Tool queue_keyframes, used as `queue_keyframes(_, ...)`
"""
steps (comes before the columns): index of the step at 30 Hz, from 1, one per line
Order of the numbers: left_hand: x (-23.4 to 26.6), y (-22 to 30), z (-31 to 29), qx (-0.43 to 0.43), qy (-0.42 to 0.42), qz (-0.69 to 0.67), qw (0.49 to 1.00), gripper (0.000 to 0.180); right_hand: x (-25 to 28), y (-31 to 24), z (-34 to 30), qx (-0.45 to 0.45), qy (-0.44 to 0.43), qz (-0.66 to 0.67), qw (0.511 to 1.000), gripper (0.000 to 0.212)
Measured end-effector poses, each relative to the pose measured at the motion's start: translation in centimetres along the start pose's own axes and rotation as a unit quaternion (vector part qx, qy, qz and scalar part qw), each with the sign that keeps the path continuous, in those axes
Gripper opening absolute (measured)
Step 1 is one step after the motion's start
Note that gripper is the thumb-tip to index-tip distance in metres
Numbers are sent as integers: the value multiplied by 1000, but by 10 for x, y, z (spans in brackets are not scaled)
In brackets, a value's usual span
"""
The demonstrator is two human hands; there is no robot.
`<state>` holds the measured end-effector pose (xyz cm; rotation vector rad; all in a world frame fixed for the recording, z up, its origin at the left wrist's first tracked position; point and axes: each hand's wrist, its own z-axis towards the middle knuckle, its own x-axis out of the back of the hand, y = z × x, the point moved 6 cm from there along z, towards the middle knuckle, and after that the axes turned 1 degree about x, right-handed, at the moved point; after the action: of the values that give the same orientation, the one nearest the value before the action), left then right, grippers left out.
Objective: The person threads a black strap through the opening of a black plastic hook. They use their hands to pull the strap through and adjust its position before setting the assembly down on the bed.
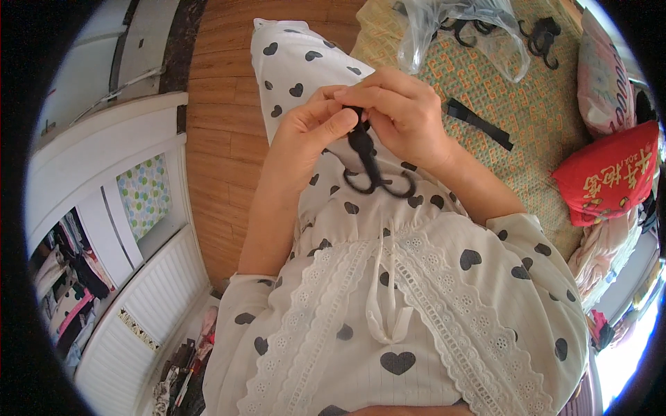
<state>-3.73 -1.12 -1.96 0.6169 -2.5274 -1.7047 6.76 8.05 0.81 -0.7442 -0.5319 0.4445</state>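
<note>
Over my lap, both hands meet on a black fuzzy figure (364, 149) that looks like bent pipe cleaners. Its slim body hangs down and ends in two curled, hook-like legs. My left hand (316, 125) pinches its upper end between thumb and fingers. From the other side, my right hand (402, 111) grips that same top end, with its fingertips close to my left thumb. The fingers hide the very top of the figure. On the patterned bed cover to the right lies a flat black strip or bundle (479, 125), apart from my hands.
A clear plastic bag (416, 35) with black curled pieces lies on the bed cover (541, 145). Beside it sits another black curled piece (542, 38). Red (610, 177) and pink (602, 76) cushions line the right. Wooden floor (222, 139) and white cabinets (104, 139) are left.
</note>
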Motion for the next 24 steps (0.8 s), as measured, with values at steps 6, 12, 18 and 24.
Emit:
queue_keyframes(6,-1,-4,0,39,-65,-96,992,30,1,9,-5,-78,28,31,996,34)
queue_keyframes(12,-6,-2,0,47,-34,-61,996,34,2,13,-5,-124,27,19,992,27)
queue_keyframes(18,-11,-7,2,11,39,-36,999,34,11,19,-4,-118,77,-5,990,28)
queue_keyframes(24,-15,-15,0,59,5,-57,997,24,7,21,-4,-95,9,-18,995,35)
